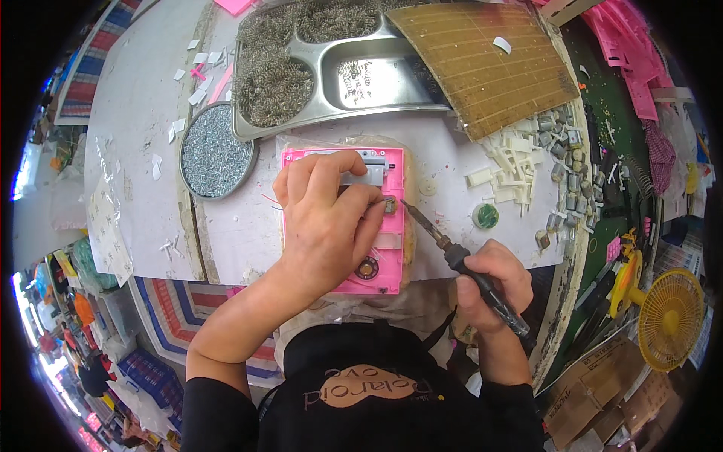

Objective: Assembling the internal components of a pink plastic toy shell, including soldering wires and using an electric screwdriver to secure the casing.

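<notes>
A flat pink plastic case [390, 260] lies open on a pad in front of me, with a grey part, a round speaker-like piece and thin red wires in it. My left hand [320, 218] covers its left and middle. The thumb and index finger are pinched beside a small metal part [389, 205] near the right wall; what they grip is hidden. My right hand [493, 286] is wrapped round a black-handled tool [459, 258] with a tapering metal shaft, a screwdriver or a soldering iron. Its tip points at the case's right edge, near that part.
A metal tray [331, 113] of springs stands at the back, partly under a brown board [489, 64]. A round dish of screws [217, 151] sits left. White plastic pieces [512, 166], small metal blocks [576, 188] and a green-topped round container [486, 216] lie right. A yellow fan [670, 320] stands beyond.
</notes>
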Motion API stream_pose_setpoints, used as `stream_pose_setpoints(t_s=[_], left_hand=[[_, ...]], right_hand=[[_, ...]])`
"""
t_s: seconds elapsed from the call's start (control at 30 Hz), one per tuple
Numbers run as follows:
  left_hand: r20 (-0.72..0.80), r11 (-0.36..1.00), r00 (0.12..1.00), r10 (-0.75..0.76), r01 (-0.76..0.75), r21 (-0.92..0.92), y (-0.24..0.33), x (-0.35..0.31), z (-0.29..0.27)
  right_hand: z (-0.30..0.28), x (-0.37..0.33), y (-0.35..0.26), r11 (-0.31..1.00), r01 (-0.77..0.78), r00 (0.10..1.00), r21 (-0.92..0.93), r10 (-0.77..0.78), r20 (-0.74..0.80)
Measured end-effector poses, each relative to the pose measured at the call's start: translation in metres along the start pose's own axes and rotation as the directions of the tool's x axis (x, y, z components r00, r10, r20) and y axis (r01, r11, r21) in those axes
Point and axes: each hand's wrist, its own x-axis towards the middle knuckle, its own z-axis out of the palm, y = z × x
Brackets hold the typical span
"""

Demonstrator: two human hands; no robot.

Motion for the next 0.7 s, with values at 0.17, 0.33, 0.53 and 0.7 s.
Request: stream_pose_setpoints(t_s=[0.17, 0.33, 0.53, 0.7], left_hand=[[-0.009, 1.0, 1.0, 0.01, -0.01, 0.008, -0.0007, -0.0001, 0.0013], [-0.019, 1.0, 1.0, 0.014, -0.014, 0.0, -0.0007, -0.0002, 0.0002], [-0.01, 1.0, 1.0, 0.012, -0.012, 0.011, 0.0004, -0.0002, -0.0016], [-0.039, 1.0, 0.999, 0.019, -0.019, -0.01, -0.0033, -0.002, 0.0011]], right_hand=[[-0.0025, -0.0005, 0.001, 1.0, -0.001, 1.0, -0.008, 0.001, -0.018], [-0.0033, -0.0002, 0.0003, 1.0, -0.001, 1.0, -0.005, 0.001, -0.031], [-0.0043, -0.0005, 0.001, 1.0, 0.005, 0.999, -0.013, -0.006, -0.031], [-0.0052, -0.0008, 0.0004, 1.0, 0.001, 1.0, -0.007, -0.001, -0.029]])
